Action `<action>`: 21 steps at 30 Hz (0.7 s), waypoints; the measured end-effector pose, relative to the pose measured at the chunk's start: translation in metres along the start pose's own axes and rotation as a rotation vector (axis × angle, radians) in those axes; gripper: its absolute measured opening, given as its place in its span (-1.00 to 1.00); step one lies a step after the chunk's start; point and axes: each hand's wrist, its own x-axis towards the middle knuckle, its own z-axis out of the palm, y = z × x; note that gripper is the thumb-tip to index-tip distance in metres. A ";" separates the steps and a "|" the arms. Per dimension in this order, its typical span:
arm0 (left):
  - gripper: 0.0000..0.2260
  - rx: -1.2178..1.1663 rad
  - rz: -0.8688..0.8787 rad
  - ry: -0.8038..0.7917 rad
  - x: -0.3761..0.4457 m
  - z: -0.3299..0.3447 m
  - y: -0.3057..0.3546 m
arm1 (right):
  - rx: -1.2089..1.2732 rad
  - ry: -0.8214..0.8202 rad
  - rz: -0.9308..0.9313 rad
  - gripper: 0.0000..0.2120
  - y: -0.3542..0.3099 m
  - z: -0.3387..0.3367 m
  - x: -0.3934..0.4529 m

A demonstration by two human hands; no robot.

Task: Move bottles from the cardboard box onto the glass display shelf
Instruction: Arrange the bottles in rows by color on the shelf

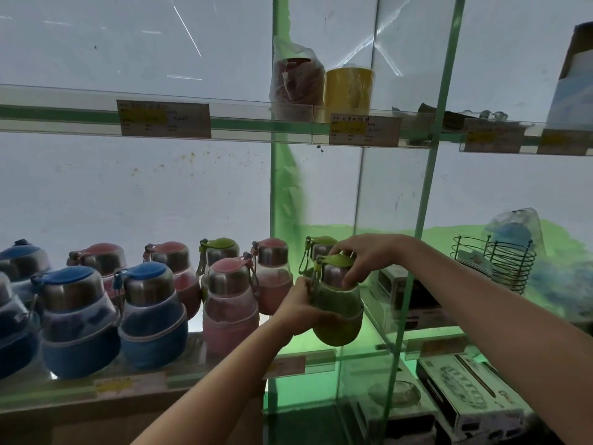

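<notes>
Two hands on one green bottle (337,303), held tilted just above the glass display shelf (314,348) near its right end, beside the vertical glass divider (414,252). Left hand (298,308) grip: fingers wrapped round the bottle's lower left side. Right hand (362,258) grip: fingers curled over the steel cap section and green lid from above. Whether the bottle's base touches the shelf: cannot tell, looks slightly raised. Second green bottle (316,248) stands directly behind it, toward the back edge. Left of these, a pink bottle (229,300) at the front and another pink bottle (272,274) behind; further left, two blue bottles (150,313) along the front edge, more pink and blue ones behind. Price tags (163,118) on the front edge of the upper shelf, which carries a yellow container (348,88) and a bagged item (296,78). Wire basket (500,261) in the right compartment.
</notes>
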 end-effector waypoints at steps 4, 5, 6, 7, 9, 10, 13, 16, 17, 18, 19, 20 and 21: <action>-0.38 -0.013 0.020 0.051 0.006 0.008 0.001 | -0.021 0.002 -0.005 -0.44 0.000 0.000 0.005; -0.40 -0.012 0.022 0.060 0.008 0.009 0.000 | -0.025 0.002 -0.006 -0.44 0.001 -0.001 0.006; -0.41 -0.011 0.022 0.062 0.009 0.010 -0.002 | -0.027 0.001 -0.006 -0.44 0.002 -0.001 0.006; -0.43 -0.013 0.025 0.060 0.010 0.011 -0.003 | -0.032 0.001 -0.006 -0.44 0.003 0.000 0.006; -0.46 -0.023 0.035 0.057 0.010 0.011 -0.004 | -0.066 0.009 -0.011 -0.44 0.006 0.000 0.007; -0.46 -0.026 0.039 0.055 0.010 0.011 -0.003 | -0.085 0.014 -0.011 -0.45 0.006 0.000 0.007; -0.43 -0.023 0.047 0.045 0.009 0.011 0.000 | -0.022 -0.014 0.009 -0.47 0.004 -0.004 0.010; -0.41 0.003 0.069 0.049 0.009 0.010 0.000 | 0.085 0.008 0.004 -0.59 -0.001 -0.011 0.013; -0.41 0.014 0.073 0.052 0.009 0.009 0.000 | 0.097 0.035 -0.003 -0.62 -0.003 -0.012 0.016; -0.42 0.023 0.078 0.056 0.008 0.009 -0.001 | 0.095 0.065 -0.008 -0.65 -0.004 -0.013 0.019; -0.42 0.031 0.082 0.061 0.008 0.009 -0.002 | 0.087 0.096 -0.008 -0.67 -0.006 -0.013 0.024; -0.42 0.035 0.085 0.063 0.007 0.008 -0.003 | 0.069 0.122 -0.008 -0.69 -0.007 -0.013 0.029; -0.41 0.037 0.085 0.059 0.008 0.008 -0.003 | 0.044 0.140 -0.007 -0.70 -0.008 -0.013 0.034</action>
